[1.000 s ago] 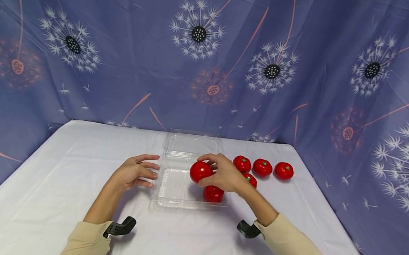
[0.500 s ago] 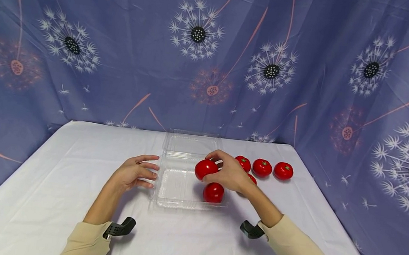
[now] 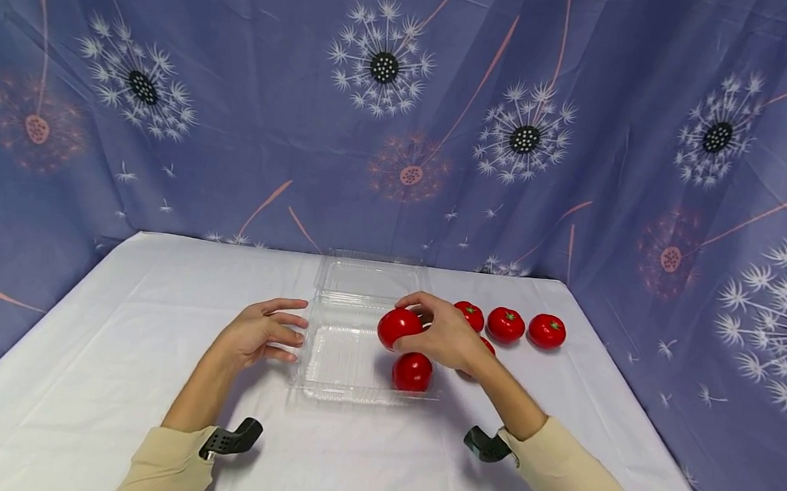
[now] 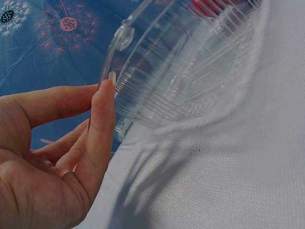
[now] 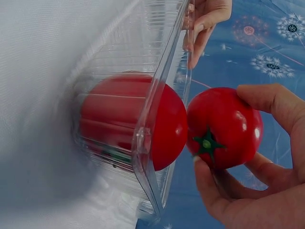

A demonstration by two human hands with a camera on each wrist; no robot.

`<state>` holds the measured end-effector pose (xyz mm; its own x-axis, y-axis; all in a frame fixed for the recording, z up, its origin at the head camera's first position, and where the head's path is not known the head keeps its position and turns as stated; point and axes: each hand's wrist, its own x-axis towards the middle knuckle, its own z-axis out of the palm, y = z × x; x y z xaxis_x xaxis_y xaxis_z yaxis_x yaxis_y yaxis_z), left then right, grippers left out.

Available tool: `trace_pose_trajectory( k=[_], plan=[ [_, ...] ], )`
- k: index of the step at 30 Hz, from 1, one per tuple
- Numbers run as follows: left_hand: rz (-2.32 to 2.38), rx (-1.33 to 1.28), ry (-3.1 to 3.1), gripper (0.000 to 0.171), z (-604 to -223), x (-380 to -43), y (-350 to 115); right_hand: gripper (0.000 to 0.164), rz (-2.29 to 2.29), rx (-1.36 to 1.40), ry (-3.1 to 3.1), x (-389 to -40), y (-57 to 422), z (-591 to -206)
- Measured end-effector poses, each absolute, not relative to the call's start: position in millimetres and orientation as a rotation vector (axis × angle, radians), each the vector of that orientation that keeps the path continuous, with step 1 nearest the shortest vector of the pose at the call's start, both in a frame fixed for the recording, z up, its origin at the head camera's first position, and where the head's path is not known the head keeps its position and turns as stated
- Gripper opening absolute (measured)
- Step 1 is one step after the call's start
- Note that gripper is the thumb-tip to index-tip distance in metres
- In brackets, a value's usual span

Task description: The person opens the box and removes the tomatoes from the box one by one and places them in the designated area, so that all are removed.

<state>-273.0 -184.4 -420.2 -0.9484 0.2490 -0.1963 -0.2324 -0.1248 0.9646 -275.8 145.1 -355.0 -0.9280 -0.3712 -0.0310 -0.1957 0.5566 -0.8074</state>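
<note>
My right hand (image 3: 447,335) holds a glossy red tomato (image 3: 399,329) by its sides, over the right half of a clear plastic clamshell box (image 3: 331,355). In the right wrist view, the green star-shaped stem of this held tomato (image 5: 224,128) shows, and thumb and fingers curl round it. Another tomato (image 3: 412,372) sits inside the box at its near right corner, just below the held one. At the box's left side is my left hand (image 3: 262,333), its fingers extended and spread. The left wrist view has fingertips (image 4: 102,95) right at the box's rim.
Behind the tray part, the hinged clear lid (image 3: 370,279) lies open. To the right of the box are several more tomatoes (image 3: 506,325), one partly hidden by my right hand. A white cloth (image 3: 99,375) covers the table, and a blue dandelion-print curtain (image 3: 252,87) hangs behind it.
My right hand has shifted slightly right with its tomato, mostly in the first half second, and now stays nearly still above the tomato in the box. My left hand has not moved.
</note>
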Motion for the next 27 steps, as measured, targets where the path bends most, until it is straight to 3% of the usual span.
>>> trace_pose_trajectory(
  k=[15,27],
  plan=[
    [2.147,0.011,1.829,0.078,-420.4,-273.2,-184.6,0.051,-1.366,-0.418,2.633,-275.9,143.7,-358.9],
    [2.15,0.023,1.843,0.077,-422.3,-273.6,-184.0,0.058,-1.375,-0.409,2.688,-275.4,141.0,-359.3]
  ],
)
